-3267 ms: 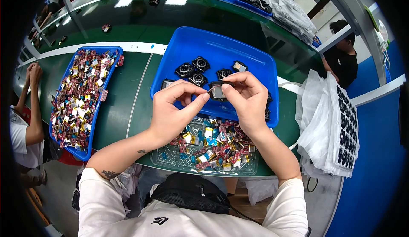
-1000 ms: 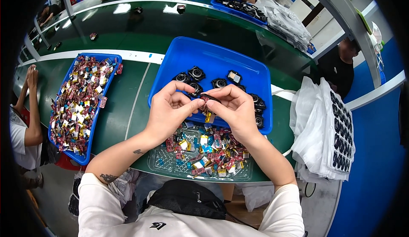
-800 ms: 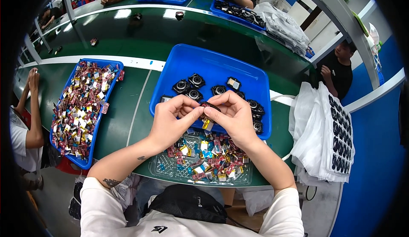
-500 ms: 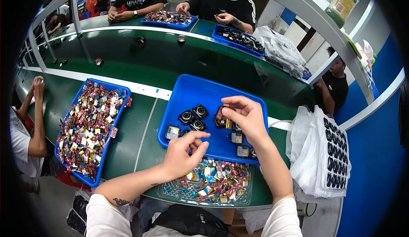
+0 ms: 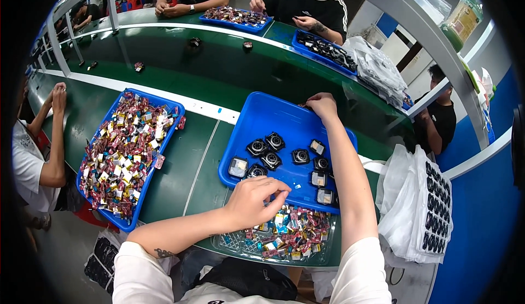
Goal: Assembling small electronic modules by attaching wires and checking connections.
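Small coloured foil-wrapped pieces point(image 5: 287, 233) fill a clear plastic tray point(image 5: 235, 244) at the near edge of the green table point(image 5: 180, 178), and the person's left hand point(image 5: 257, 200) hovers over that tray with its fingers curled together at the tips; whether they pinch a piece cannot be told. The right hand point(image 5: 322, 106) reaches to the far edge of the blue tray point(image 5: 262, 118) that sits just beyond the clear one, fingers bent over the rim; what it grasps, if anything, is hidden. Inside the blue tray, round black parts point(image 5: 270, 151) and a few square ones lie grouped toward its near and right sides. To the left, apart from these, a second blue tray point(image 5: 164, 134) is heaped with more wrapped pieces. White bags holding black parts point(image 5: 432, 211) hang at the table's right end. Across the table, other people work at their own blue trays point(image 5: 322, 50).
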`<state>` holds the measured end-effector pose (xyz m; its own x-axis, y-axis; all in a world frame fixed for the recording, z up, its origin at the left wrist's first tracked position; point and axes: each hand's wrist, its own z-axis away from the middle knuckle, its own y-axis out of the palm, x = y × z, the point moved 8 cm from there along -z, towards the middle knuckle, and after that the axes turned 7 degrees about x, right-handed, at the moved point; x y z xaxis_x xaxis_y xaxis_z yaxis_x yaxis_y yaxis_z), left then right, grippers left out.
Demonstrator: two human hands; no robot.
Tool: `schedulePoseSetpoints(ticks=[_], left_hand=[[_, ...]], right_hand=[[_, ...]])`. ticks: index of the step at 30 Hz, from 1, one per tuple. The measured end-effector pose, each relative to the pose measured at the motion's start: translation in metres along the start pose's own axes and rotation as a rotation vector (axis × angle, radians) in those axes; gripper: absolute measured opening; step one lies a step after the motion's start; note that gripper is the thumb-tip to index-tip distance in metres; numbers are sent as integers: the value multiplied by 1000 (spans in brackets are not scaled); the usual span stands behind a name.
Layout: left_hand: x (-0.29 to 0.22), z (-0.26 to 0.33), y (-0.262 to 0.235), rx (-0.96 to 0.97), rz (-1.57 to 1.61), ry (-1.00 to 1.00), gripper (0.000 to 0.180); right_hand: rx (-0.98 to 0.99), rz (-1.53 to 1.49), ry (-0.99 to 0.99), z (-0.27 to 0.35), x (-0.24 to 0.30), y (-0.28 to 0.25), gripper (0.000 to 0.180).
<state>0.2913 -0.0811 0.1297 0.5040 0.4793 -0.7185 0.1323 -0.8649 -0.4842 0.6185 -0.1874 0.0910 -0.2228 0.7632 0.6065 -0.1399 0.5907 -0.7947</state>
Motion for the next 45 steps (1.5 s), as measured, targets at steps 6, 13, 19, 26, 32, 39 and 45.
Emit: schedulePoseSetpoints(ticks=[6,13,19,26,32,39,45], left_hand=[[32,-3,-2,-51,385,-291,10],[50,-6,-11,-61,628,-384,10],[43,-8,-7,-24,609,-366,10],[28,1,7,143,416,-277,13],[17,2,16,169,506,-182,24],[1,-5,6,143,310,-67,29],[9,-6,12,184,370,-156,30]], right_hand=[[-78,109,-294,45,52,-25,23],[219,39,-1019,262,138,-27,15],[549,283,-1048,338,115,19,17],[313,-420,-673,299,85,-13,10],[44,-461,-769,296,72,-25,13],[-91,-368,-831,296,68,-30,14],[-87,-245,-966,307,72,-22,16]])
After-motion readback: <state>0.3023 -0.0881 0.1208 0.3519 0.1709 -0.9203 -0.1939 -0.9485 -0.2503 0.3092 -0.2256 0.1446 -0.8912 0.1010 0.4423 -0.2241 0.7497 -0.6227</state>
